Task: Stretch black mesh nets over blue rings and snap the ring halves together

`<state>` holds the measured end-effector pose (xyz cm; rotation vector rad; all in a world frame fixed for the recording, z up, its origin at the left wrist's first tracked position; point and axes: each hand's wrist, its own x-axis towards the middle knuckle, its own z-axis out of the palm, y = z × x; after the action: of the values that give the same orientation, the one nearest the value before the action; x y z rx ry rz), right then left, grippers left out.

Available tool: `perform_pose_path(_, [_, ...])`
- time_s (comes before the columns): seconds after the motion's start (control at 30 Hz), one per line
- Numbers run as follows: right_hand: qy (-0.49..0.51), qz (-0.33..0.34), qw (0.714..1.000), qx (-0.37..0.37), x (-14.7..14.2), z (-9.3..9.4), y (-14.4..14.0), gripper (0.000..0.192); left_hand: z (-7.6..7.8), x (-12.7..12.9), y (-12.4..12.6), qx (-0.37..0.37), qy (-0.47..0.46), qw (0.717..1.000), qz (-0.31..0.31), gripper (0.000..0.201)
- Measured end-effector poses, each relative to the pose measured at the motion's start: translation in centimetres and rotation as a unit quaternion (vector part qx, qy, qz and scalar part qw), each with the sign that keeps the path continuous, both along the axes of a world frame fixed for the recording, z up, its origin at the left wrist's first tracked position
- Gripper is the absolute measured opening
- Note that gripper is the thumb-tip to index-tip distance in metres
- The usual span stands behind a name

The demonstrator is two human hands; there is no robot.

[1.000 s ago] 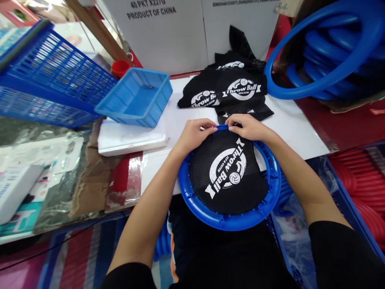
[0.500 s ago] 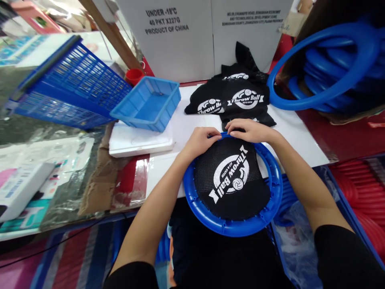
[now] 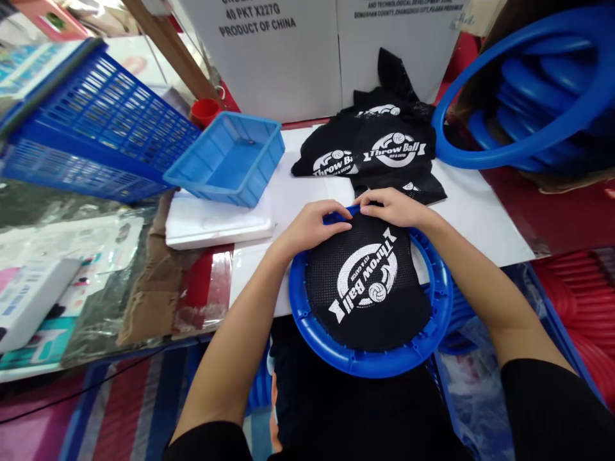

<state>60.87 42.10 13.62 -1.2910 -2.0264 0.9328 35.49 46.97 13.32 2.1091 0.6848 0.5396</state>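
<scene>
Net edge (image 3: 358, 221) btwn both grips

A round blue plastic hoop (image 3: 369, 362) frames a black mesh net (image 3: 369, 288) printed with a white "Throw Ball" logo (volleyball emblem included), while behind the hoop lie matching black-and-white nets (image 3: 379, 150), a pale blue plastic tray (image 3: 225, 160) and a darker blue lattice-patterned basket (image 3: 96, 128).

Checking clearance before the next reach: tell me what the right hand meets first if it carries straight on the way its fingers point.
Probably the left hand: the right hand points leftward along the round blue plastic hoop's far edge, fingertips nearly touching.
</scene>
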Motion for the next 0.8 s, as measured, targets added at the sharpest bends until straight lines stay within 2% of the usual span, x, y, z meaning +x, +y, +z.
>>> perform_pose_path(0.1, [-0.017, -0.022, 0.999, 0.021, -0.3, -0.2, -0.2, 0.021, -0.1, -0.2, 0.1, -0.014, 0.004, 1.000, 0.004, 0.016])
perform_pose_path(0.2, [-0.017, -0.016, 0.999, 0.034, -0.2, -0.2, -0.1, 0.019, -0.5, -0.3, 0.1, 0.007, 0.001, 1.000, 0.002, 0.014])
perform_pose_path(0.37, [-0.013, 0.020, 1.000, 0.016, 0.0, -0.2, 0.4, 0.021, -1.3, 0.0, 0.0, 0.142, -0.013, 0.989, -0.027, 0.016])
perform_pose_path(0.5, [-0.027, 0.002, 0.998, 0.049, -0.4, -0.3, 0.3, 0.017, -1.8, 0.2, -0.1, 0.231, 0.000, 0.970, -0.072, 0.028])
perform_pose_path(0.7, [-0.016, -0.008, 0.997, 0.075, -0.5, -0.4, -0.1, 0.010, -1.3, 0.3, -0.3, 0.244, 0.033, 0.965, -0.090, 0.031])
perform_pose_path(0.8, [0.000, -0.006, 0.996, 0.093, 0.4, 0.1, -0.4, 0.013, -0.8, 0.2, -0.4, 0.249, 0.072, 0.963, -0.078, 0.033])
